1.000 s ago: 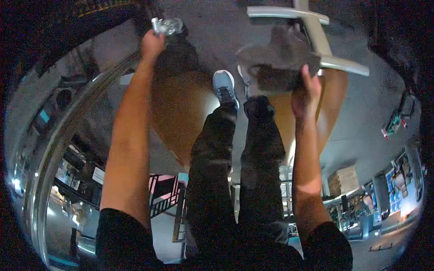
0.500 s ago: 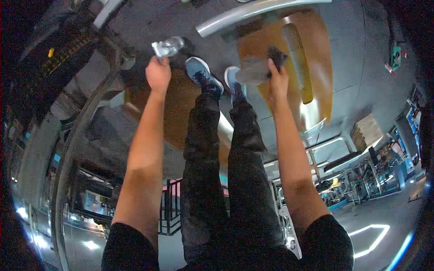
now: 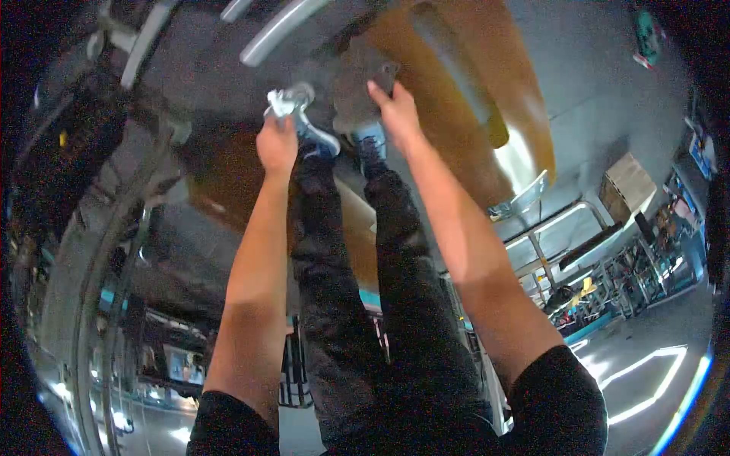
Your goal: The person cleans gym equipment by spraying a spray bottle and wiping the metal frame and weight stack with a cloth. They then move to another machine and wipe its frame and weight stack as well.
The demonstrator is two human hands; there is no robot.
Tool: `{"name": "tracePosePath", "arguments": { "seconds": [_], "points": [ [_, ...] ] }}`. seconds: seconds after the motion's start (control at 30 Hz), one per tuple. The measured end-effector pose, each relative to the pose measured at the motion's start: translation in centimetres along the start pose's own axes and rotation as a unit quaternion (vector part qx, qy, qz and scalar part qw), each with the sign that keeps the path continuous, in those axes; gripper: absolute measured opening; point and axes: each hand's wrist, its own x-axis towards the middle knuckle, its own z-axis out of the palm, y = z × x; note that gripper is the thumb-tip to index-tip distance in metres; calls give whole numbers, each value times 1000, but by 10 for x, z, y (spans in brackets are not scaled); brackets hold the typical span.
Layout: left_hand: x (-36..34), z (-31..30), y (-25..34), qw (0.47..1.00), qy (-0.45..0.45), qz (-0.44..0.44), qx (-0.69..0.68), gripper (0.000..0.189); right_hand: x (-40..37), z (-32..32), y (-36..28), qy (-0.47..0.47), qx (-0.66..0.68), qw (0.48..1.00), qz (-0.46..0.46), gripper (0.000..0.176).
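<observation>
My left hand (image 3: 277, 146) is closed around a shiny silver object (image 3: 287, 101) with a rounded part at its far end. Motion blur hides its kind. My right hand (image 3: 398, 114) grips a flat, grey, smeared piece (image 3: 356, 95) with a darker part near the fingers; whether it is cloth cannot be told. Both hands are stretched forward above my blue shoes (image 3: 371, 143). Beyond the right hand lies a large glossy orange-brown panel (image 3: 525, 99) with a long slot in it.
A silver tube (image 3: 277, 34) lies on the grey floor at the top. A metal frame (image 3: 95, 266) curves along the left side. To the right are a wooden box (image 3: 630, 182), a metal rack (image 3: 544, 254) and a small green item (image 3: 646, 36). Cluttered equipment fills the far right.
My right hand has swung left with the grey piece, closer to my left hand. The left hand has moved slightly right and down in view. The whole view has shifted and tilted.
</observation>
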Motion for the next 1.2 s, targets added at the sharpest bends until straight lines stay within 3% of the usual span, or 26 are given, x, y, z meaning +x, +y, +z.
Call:
{"name": "tracePosePath", "arguments": {
  "seconds": [0.03,0.07,0.23,0.33,0.37,0.4,0.47,0.53,0.63,0.73,0.8,0.83,0.9,0.93,1.03,1.13,1.2],
  "points": [
    [-6,-8,5,998,-53,-41,8,32,-7,-21,18,6,-10,1000,-3,47],
    [-17,-20,8,999,-34,1,-18,29,-38,-40,-6,19,15,1000,7,47],
    [-75,-119,97,986,-89,6,141,34,-142,-158,-10,95,42,993,52,45],
    [-108,-181,144,976,-89,91,177,29,-213,-224,-31,175,75,980,61,42],
    [-119,-201,173,969,-112,73,207,27,-234,-241,-43,202,124,970,55,39],
    [-129,-219,185,968,-94,133,193,24,-255,-261,-54,214,125,964,94,37],
    [-147,-254,225,964,-90,173,179,24,-287,-283,-66,273,164,948,5,36],
    [-165,-286,266,957,-93,213,173,24,-310,-299,-73,318,147,937,-13,35],
    [-175,-330,315,921,-81,351,149,29,-335,-299,-106,377,123,917,-36,36],
    [-190,-374,378,883,-74,441,141,31,-373,-282,-196,377,55,920,-87,39],
    [-202,-402,409,847,-58,512,129,31,-382,-265,-220,316,62,941,-101,55],
    [-213,-418,424,841,-60,520,135,31,-410,-264,-262,280,6,957,-80,64],
    [-228,-443,464,853,-109,503,91,29,-433,-257,-305,223,-52,952,-201,81],
    [-239,-454,482,835,-97,536,73,28,-446,-252,-321,212,-90,937,-263,88],
    [-261,-475,525,794,-81,601,47,25,-475,-252,-369,181,-134,914,-338,103],
    [-280,-491,558,756,-98,647,7,23,-486,-249,-395,217,-88,882,-410,107],
    [-287,-491,577,752,-101,652,-1,23,-488,-256,-406,205,-55,900,-381,104]
  ]
}}
